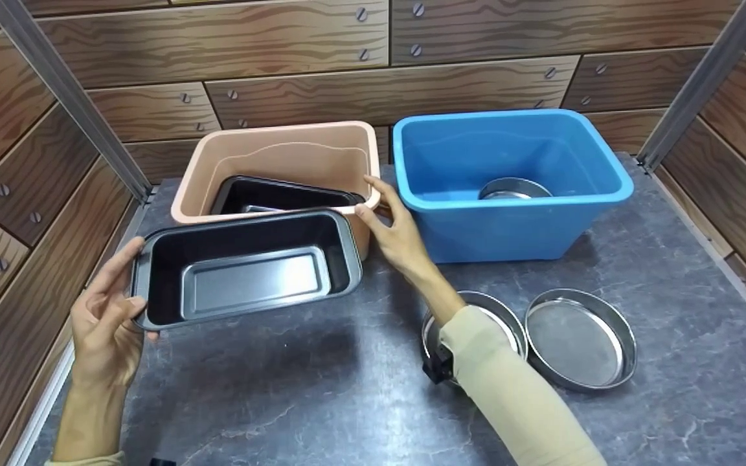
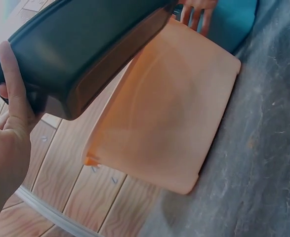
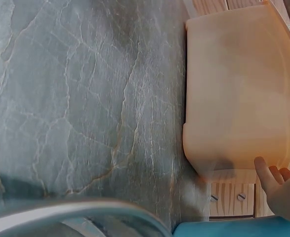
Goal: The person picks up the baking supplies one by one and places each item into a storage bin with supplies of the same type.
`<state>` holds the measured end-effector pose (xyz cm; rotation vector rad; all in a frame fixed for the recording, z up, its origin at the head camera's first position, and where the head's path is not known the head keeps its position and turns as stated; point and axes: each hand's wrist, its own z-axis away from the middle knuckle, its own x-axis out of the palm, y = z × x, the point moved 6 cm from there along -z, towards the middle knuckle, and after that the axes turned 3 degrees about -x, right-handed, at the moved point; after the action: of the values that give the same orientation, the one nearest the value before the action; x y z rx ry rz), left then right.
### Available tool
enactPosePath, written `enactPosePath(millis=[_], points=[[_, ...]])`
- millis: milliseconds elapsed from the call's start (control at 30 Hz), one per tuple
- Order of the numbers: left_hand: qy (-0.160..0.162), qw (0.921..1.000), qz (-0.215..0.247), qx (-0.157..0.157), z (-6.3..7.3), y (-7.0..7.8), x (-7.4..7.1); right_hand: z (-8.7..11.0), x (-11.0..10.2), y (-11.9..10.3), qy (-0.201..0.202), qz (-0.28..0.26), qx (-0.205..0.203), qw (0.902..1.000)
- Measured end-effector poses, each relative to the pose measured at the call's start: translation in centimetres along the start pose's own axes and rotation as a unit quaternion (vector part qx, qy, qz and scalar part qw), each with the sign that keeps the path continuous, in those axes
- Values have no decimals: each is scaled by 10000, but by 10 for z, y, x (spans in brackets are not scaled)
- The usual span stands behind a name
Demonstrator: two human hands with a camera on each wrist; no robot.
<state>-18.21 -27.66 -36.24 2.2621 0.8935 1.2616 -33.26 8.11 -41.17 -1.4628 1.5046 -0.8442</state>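
Observation:
My left hand (image 1: 107,323) grips the left end of a black loaf pan (image 1: 250,272), thumb on the near rim and fingers behind. The pan is held tilted in front of the peach bin (image 1: 308,133), its inside facing the head camera. Inside that bin leans another dark loaf pan (image 1: 282,188). My right hand (image 1: 399,236) rests at the bin's front right corner, fingers extended along the rim and outer wall. In the right wrist view, the thumb of the right hand (image 3: 278,187) lies against the bin's outer side.
A blue bin (image 1: 496,226) stands right of the peach one, with a round metal pan (image 1: 515,188) inside. Two round pans lie on the dark marbled table: one (image 1: 580,343) at the right, another (image 1: 502,310) partly under my right forearm. Wood-patterned panels (image 1: 217,45) enclose the back and sides.

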Motion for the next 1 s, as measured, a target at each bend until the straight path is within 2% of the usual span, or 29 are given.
enactPosePath(millis=[367, 567, 1000], points=[[575, 9966, 281, 527, -11, 8, -2, 1, 2, 2, -5, -45, 111, 9999], [704, 9943, 401, 695, -15, 14, -1, 3, 6, 1, -134, -29, 72, 9999], [1214, 9879, 258, 931, -43, 19, -1, 1, 0, 1, 11, -13, 146, 9999]])
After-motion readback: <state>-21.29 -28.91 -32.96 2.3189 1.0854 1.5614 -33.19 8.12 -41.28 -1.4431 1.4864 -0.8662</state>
